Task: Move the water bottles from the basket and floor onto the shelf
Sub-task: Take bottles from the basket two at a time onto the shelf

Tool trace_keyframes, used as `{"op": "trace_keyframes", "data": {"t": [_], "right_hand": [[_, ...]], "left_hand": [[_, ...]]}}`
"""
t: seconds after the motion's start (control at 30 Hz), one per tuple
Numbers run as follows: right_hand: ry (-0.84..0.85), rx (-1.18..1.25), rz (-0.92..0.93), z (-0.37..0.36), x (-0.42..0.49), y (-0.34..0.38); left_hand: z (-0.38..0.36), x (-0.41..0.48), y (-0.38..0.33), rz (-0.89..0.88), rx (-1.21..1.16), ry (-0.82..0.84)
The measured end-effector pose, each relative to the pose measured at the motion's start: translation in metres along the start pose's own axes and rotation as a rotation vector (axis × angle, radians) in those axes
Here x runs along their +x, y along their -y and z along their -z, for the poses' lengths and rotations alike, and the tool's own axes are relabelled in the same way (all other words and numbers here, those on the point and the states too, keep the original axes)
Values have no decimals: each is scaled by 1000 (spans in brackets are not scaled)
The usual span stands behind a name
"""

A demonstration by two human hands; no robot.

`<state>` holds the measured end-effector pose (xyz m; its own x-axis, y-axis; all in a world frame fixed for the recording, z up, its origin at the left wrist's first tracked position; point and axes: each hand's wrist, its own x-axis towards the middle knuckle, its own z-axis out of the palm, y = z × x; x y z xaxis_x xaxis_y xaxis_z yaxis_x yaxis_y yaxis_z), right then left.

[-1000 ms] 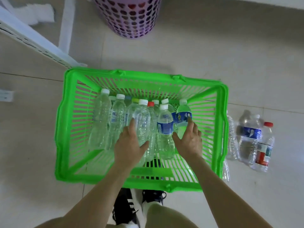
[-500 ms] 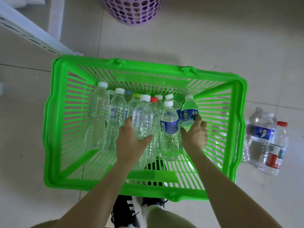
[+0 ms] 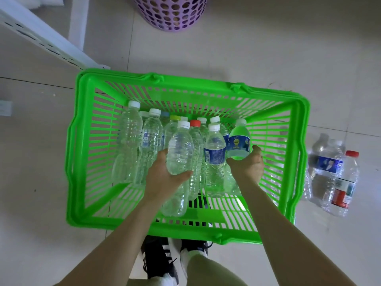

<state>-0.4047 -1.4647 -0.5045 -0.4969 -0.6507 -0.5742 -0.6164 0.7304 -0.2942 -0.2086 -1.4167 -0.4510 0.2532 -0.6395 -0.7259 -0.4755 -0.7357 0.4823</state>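
Resting side by side in the green slatted basket: a row of clear water bottles, caps pointing away, mostly white, one red, one yellow-green. Being held above that row in the left hand: an unlabelled clear bottle. Being gripped by the right hand: a green-tinted bottle wearing a blue label. Resting on the tiles right of the basket: a blue-labelled bottle beside a red-capped bottle. Standing far left: the white shelf.

Both forearms are bare. The legs wear light olive trousers. On the feet are black sneakers with white stripes and black laces, over white socks.
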Motion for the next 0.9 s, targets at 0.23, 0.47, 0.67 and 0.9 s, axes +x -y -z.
{"op": "trace_keyframes", "data": {"t": [0.23, 0.47, 0.67, 0.9], "right_hand": [[153, 462, -273, 24, -25, -10], [376, 742, -338, 59, -62, -14], [556, 862, -281, 96, -99, 0], [724, 926, -190, 149, -148, 27]], "left_hand": [[22, -11, -13, 88, -81, 49], [51, -40, -31, 124, -115, 60], [78, -83, -53, 194, -259, 98], [118, -147, -84, 239, -414, 56]]}}
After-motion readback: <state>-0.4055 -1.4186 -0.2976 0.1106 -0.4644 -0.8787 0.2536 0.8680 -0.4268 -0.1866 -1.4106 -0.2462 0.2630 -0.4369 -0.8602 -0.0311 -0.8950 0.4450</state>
